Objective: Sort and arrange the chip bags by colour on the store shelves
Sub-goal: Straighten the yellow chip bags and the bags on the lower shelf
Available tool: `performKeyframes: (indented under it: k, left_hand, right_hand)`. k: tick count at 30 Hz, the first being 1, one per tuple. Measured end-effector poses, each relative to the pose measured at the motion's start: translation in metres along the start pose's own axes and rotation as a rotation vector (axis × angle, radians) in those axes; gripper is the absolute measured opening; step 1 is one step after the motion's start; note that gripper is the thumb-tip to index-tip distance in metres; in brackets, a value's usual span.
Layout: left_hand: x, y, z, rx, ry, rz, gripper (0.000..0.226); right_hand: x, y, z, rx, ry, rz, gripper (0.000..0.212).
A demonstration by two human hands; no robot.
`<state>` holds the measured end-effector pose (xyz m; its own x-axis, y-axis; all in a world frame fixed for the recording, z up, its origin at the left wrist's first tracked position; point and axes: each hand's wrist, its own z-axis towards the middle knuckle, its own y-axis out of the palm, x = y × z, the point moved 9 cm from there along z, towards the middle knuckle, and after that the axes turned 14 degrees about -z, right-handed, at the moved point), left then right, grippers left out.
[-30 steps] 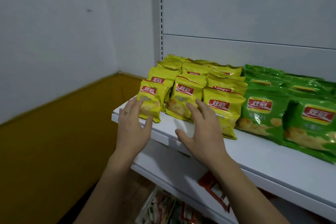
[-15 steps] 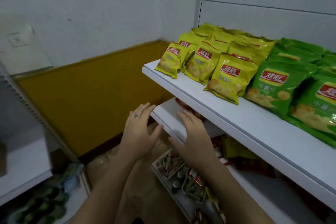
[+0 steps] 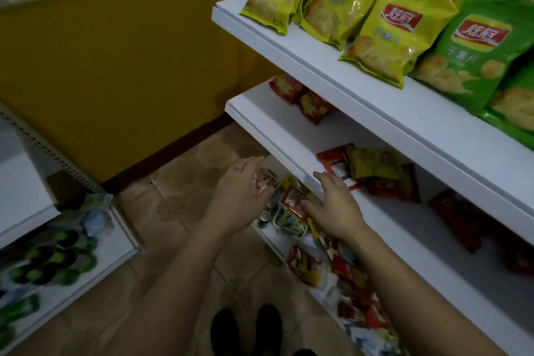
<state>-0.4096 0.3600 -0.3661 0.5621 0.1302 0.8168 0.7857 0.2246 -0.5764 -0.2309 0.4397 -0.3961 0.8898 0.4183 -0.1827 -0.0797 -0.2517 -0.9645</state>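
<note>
- Your left hand (image 3: 242, 191) reaches forward and down with its fingers straight and loosely spread. It holds nothing.
- Its fingertips are over the jumble of small packets (image 3: 303, 263) at the far end of the bottom shelf (image 3: 274, 248). I cannot tell whether they touch any of them.
- Your right hand (image 3: 332, 205) is just beside the left, flat, with its fingers a little apart, and it holds nothing either.
- Its fingers lie at the front lip of the middle shelf (image 3: 277, 124). Whether they rest on the lip or are just above it does not show.
- The yellow chip bags (image 3: 398, 32) stand in rows at the left end of the top shelf (image 3: 289, 40), leaning back on one another.
- The green chip bags (image 3: 476, 46) are packed right against the yellow ones on their right side, on the same shelf.
- On the middle shelf, two red bags (image 3: 300, 95) lie far back at the left end.
- A loose pile (image 3: 372, 165) of red bags with one yellow bag on top sits just beyond your right fingertips.
- Another red bag (image 3: 462, 217) lies apart, further right on that shelf, in shadow.
- Your dark shoes (image 3: 245, 329) stand on the brown tiled floor (image 3: 173, 182) below your forearms.
- To your left, a second shelf unit (image 3: 26, 182) carries blurred green goods (image 3: 49, 263). What they are cannot be made out.
- A mustard-coloured wall (image 3: 115, 52) is behind the floor.
</note>
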Motion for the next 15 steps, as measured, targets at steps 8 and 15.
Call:
performKeyframes:
  k: [8,15]
  left_hand:
    - [-0.024,0.062,0.024,-0.174,0.015,-0.089,0.057]
    - [-0.030,0.098,0.038,-0.261,-0.005,-0.037,0.064]
  right_hand:
    - [0.078,-0.002,0.029,0.047,0.263,-0.296,0.058]
    - [0.138,0.027,0.053,-0.174,0.563,-0.044,0.052]
